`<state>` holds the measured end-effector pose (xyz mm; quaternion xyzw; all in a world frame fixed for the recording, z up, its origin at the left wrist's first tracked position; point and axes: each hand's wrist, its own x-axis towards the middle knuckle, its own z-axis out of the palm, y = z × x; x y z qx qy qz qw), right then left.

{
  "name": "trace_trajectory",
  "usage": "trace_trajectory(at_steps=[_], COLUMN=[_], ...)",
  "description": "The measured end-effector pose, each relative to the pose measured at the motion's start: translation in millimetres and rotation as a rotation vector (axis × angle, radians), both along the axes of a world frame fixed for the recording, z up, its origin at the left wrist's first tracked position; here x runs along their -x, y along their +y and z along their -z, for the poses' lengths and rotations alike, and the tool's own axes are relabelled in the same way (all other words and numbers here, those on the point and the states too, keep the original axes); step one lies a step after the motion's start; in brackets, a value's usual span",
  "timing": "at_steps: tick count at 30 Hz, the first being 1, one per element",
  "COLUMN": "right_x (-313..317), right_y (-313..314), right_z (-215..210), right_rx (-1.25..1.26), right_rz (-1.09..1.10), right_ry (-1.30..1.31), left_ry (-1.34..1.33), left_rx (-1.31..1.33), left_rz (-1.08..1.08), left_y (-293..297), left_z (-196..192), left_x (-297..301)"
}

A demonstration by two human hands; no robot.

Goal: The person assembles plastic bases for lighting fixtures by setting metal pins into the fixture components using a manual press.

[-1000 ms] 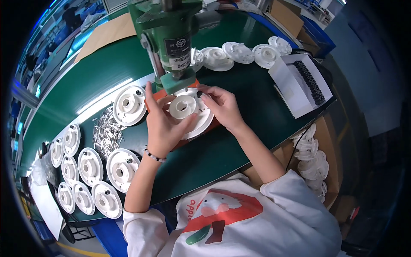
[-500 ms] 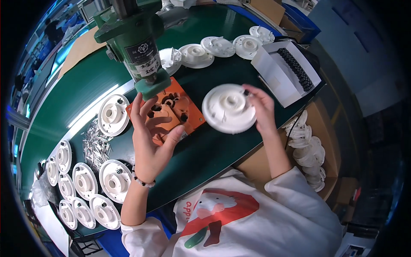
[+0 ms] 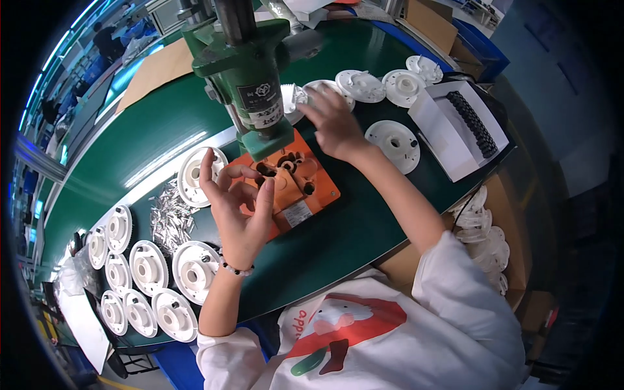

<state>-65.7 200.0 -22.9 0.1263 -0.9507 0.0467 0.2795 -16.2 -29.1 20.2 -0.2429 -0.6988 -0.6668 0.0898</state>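
My left hand (image 3: 237, 205) hovers with fingers spread at the left edge of the orange fixture plate (image 3: 315, 188), which carries small dark pegs. It holds nothing. My right hand (image 3: 331, 120) reaches to the far side of the plate, its fingers resting on a white plastic disc (image 3: 318, 90) in the back row. Nothing is gripped in it. Another white disc (image 3: 392, 144) lies flat on the green table (image 3: 364, 227) just right of that forearm. The green press (image 3: 250, 71) stands over the plate.
A heap of small metal pins (image 3: 170, 218) lies left of the plate, next to a white disc (image 3: 194, 175). Several more white discs (image 3: 149, 266) sit at the near left. A white box of black parts (image 3: 458, 127) stands at the right. Stacked discs (image 3: 484, 237) sit below the table's edge.
The right hand carried a white disc from the fixture to the right, laid it on the table, and moved to the back row. The left hand stayed by the plate.
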Motion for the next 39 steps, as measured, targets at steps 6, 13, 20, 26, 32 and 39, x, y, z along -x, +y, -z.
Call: trace_trajectory(at_steps=[6, 13, 20, 26, 32, 39], right_x=[62.2, 13.5, -70.2, -82.3, -52.2, -28.0], right_y=[-10.1, 21.2, 59.5, 19.2, -18.3, -44.8], right_z=[11.9, -20.1, -40.3, -7.2, -5.4, 7.4], right_rx=[-0.212, 0.247, 1.842, 1.994, 1.801, 0.803], right_rz=[0.019, -0.156, -0.075, -0.145, -0.13, 0.018], right_ry=[-0.322, -0.076, -0.136, -0.528, -0.761, -0.05], left_ry=[0.004, 0.021, 0.027, 0.017, 0.118, 0.347], left_rx=[-0.013, -0.005, 0.037, 0.206, 0.493, 0.895], left_rz=[0.002, 0.003, -0.039, 0.027, 0.22, -0.147], left_y=[-1.5, -5.6, -10.3, -5.2, -10.1, -10.4], left_z=[-3.2, -7.0, -2.8, 10.8, 21.1, 19.8], left_x=[0.9, 1.2, 12.3, 22.7, 30.0, 21.2])
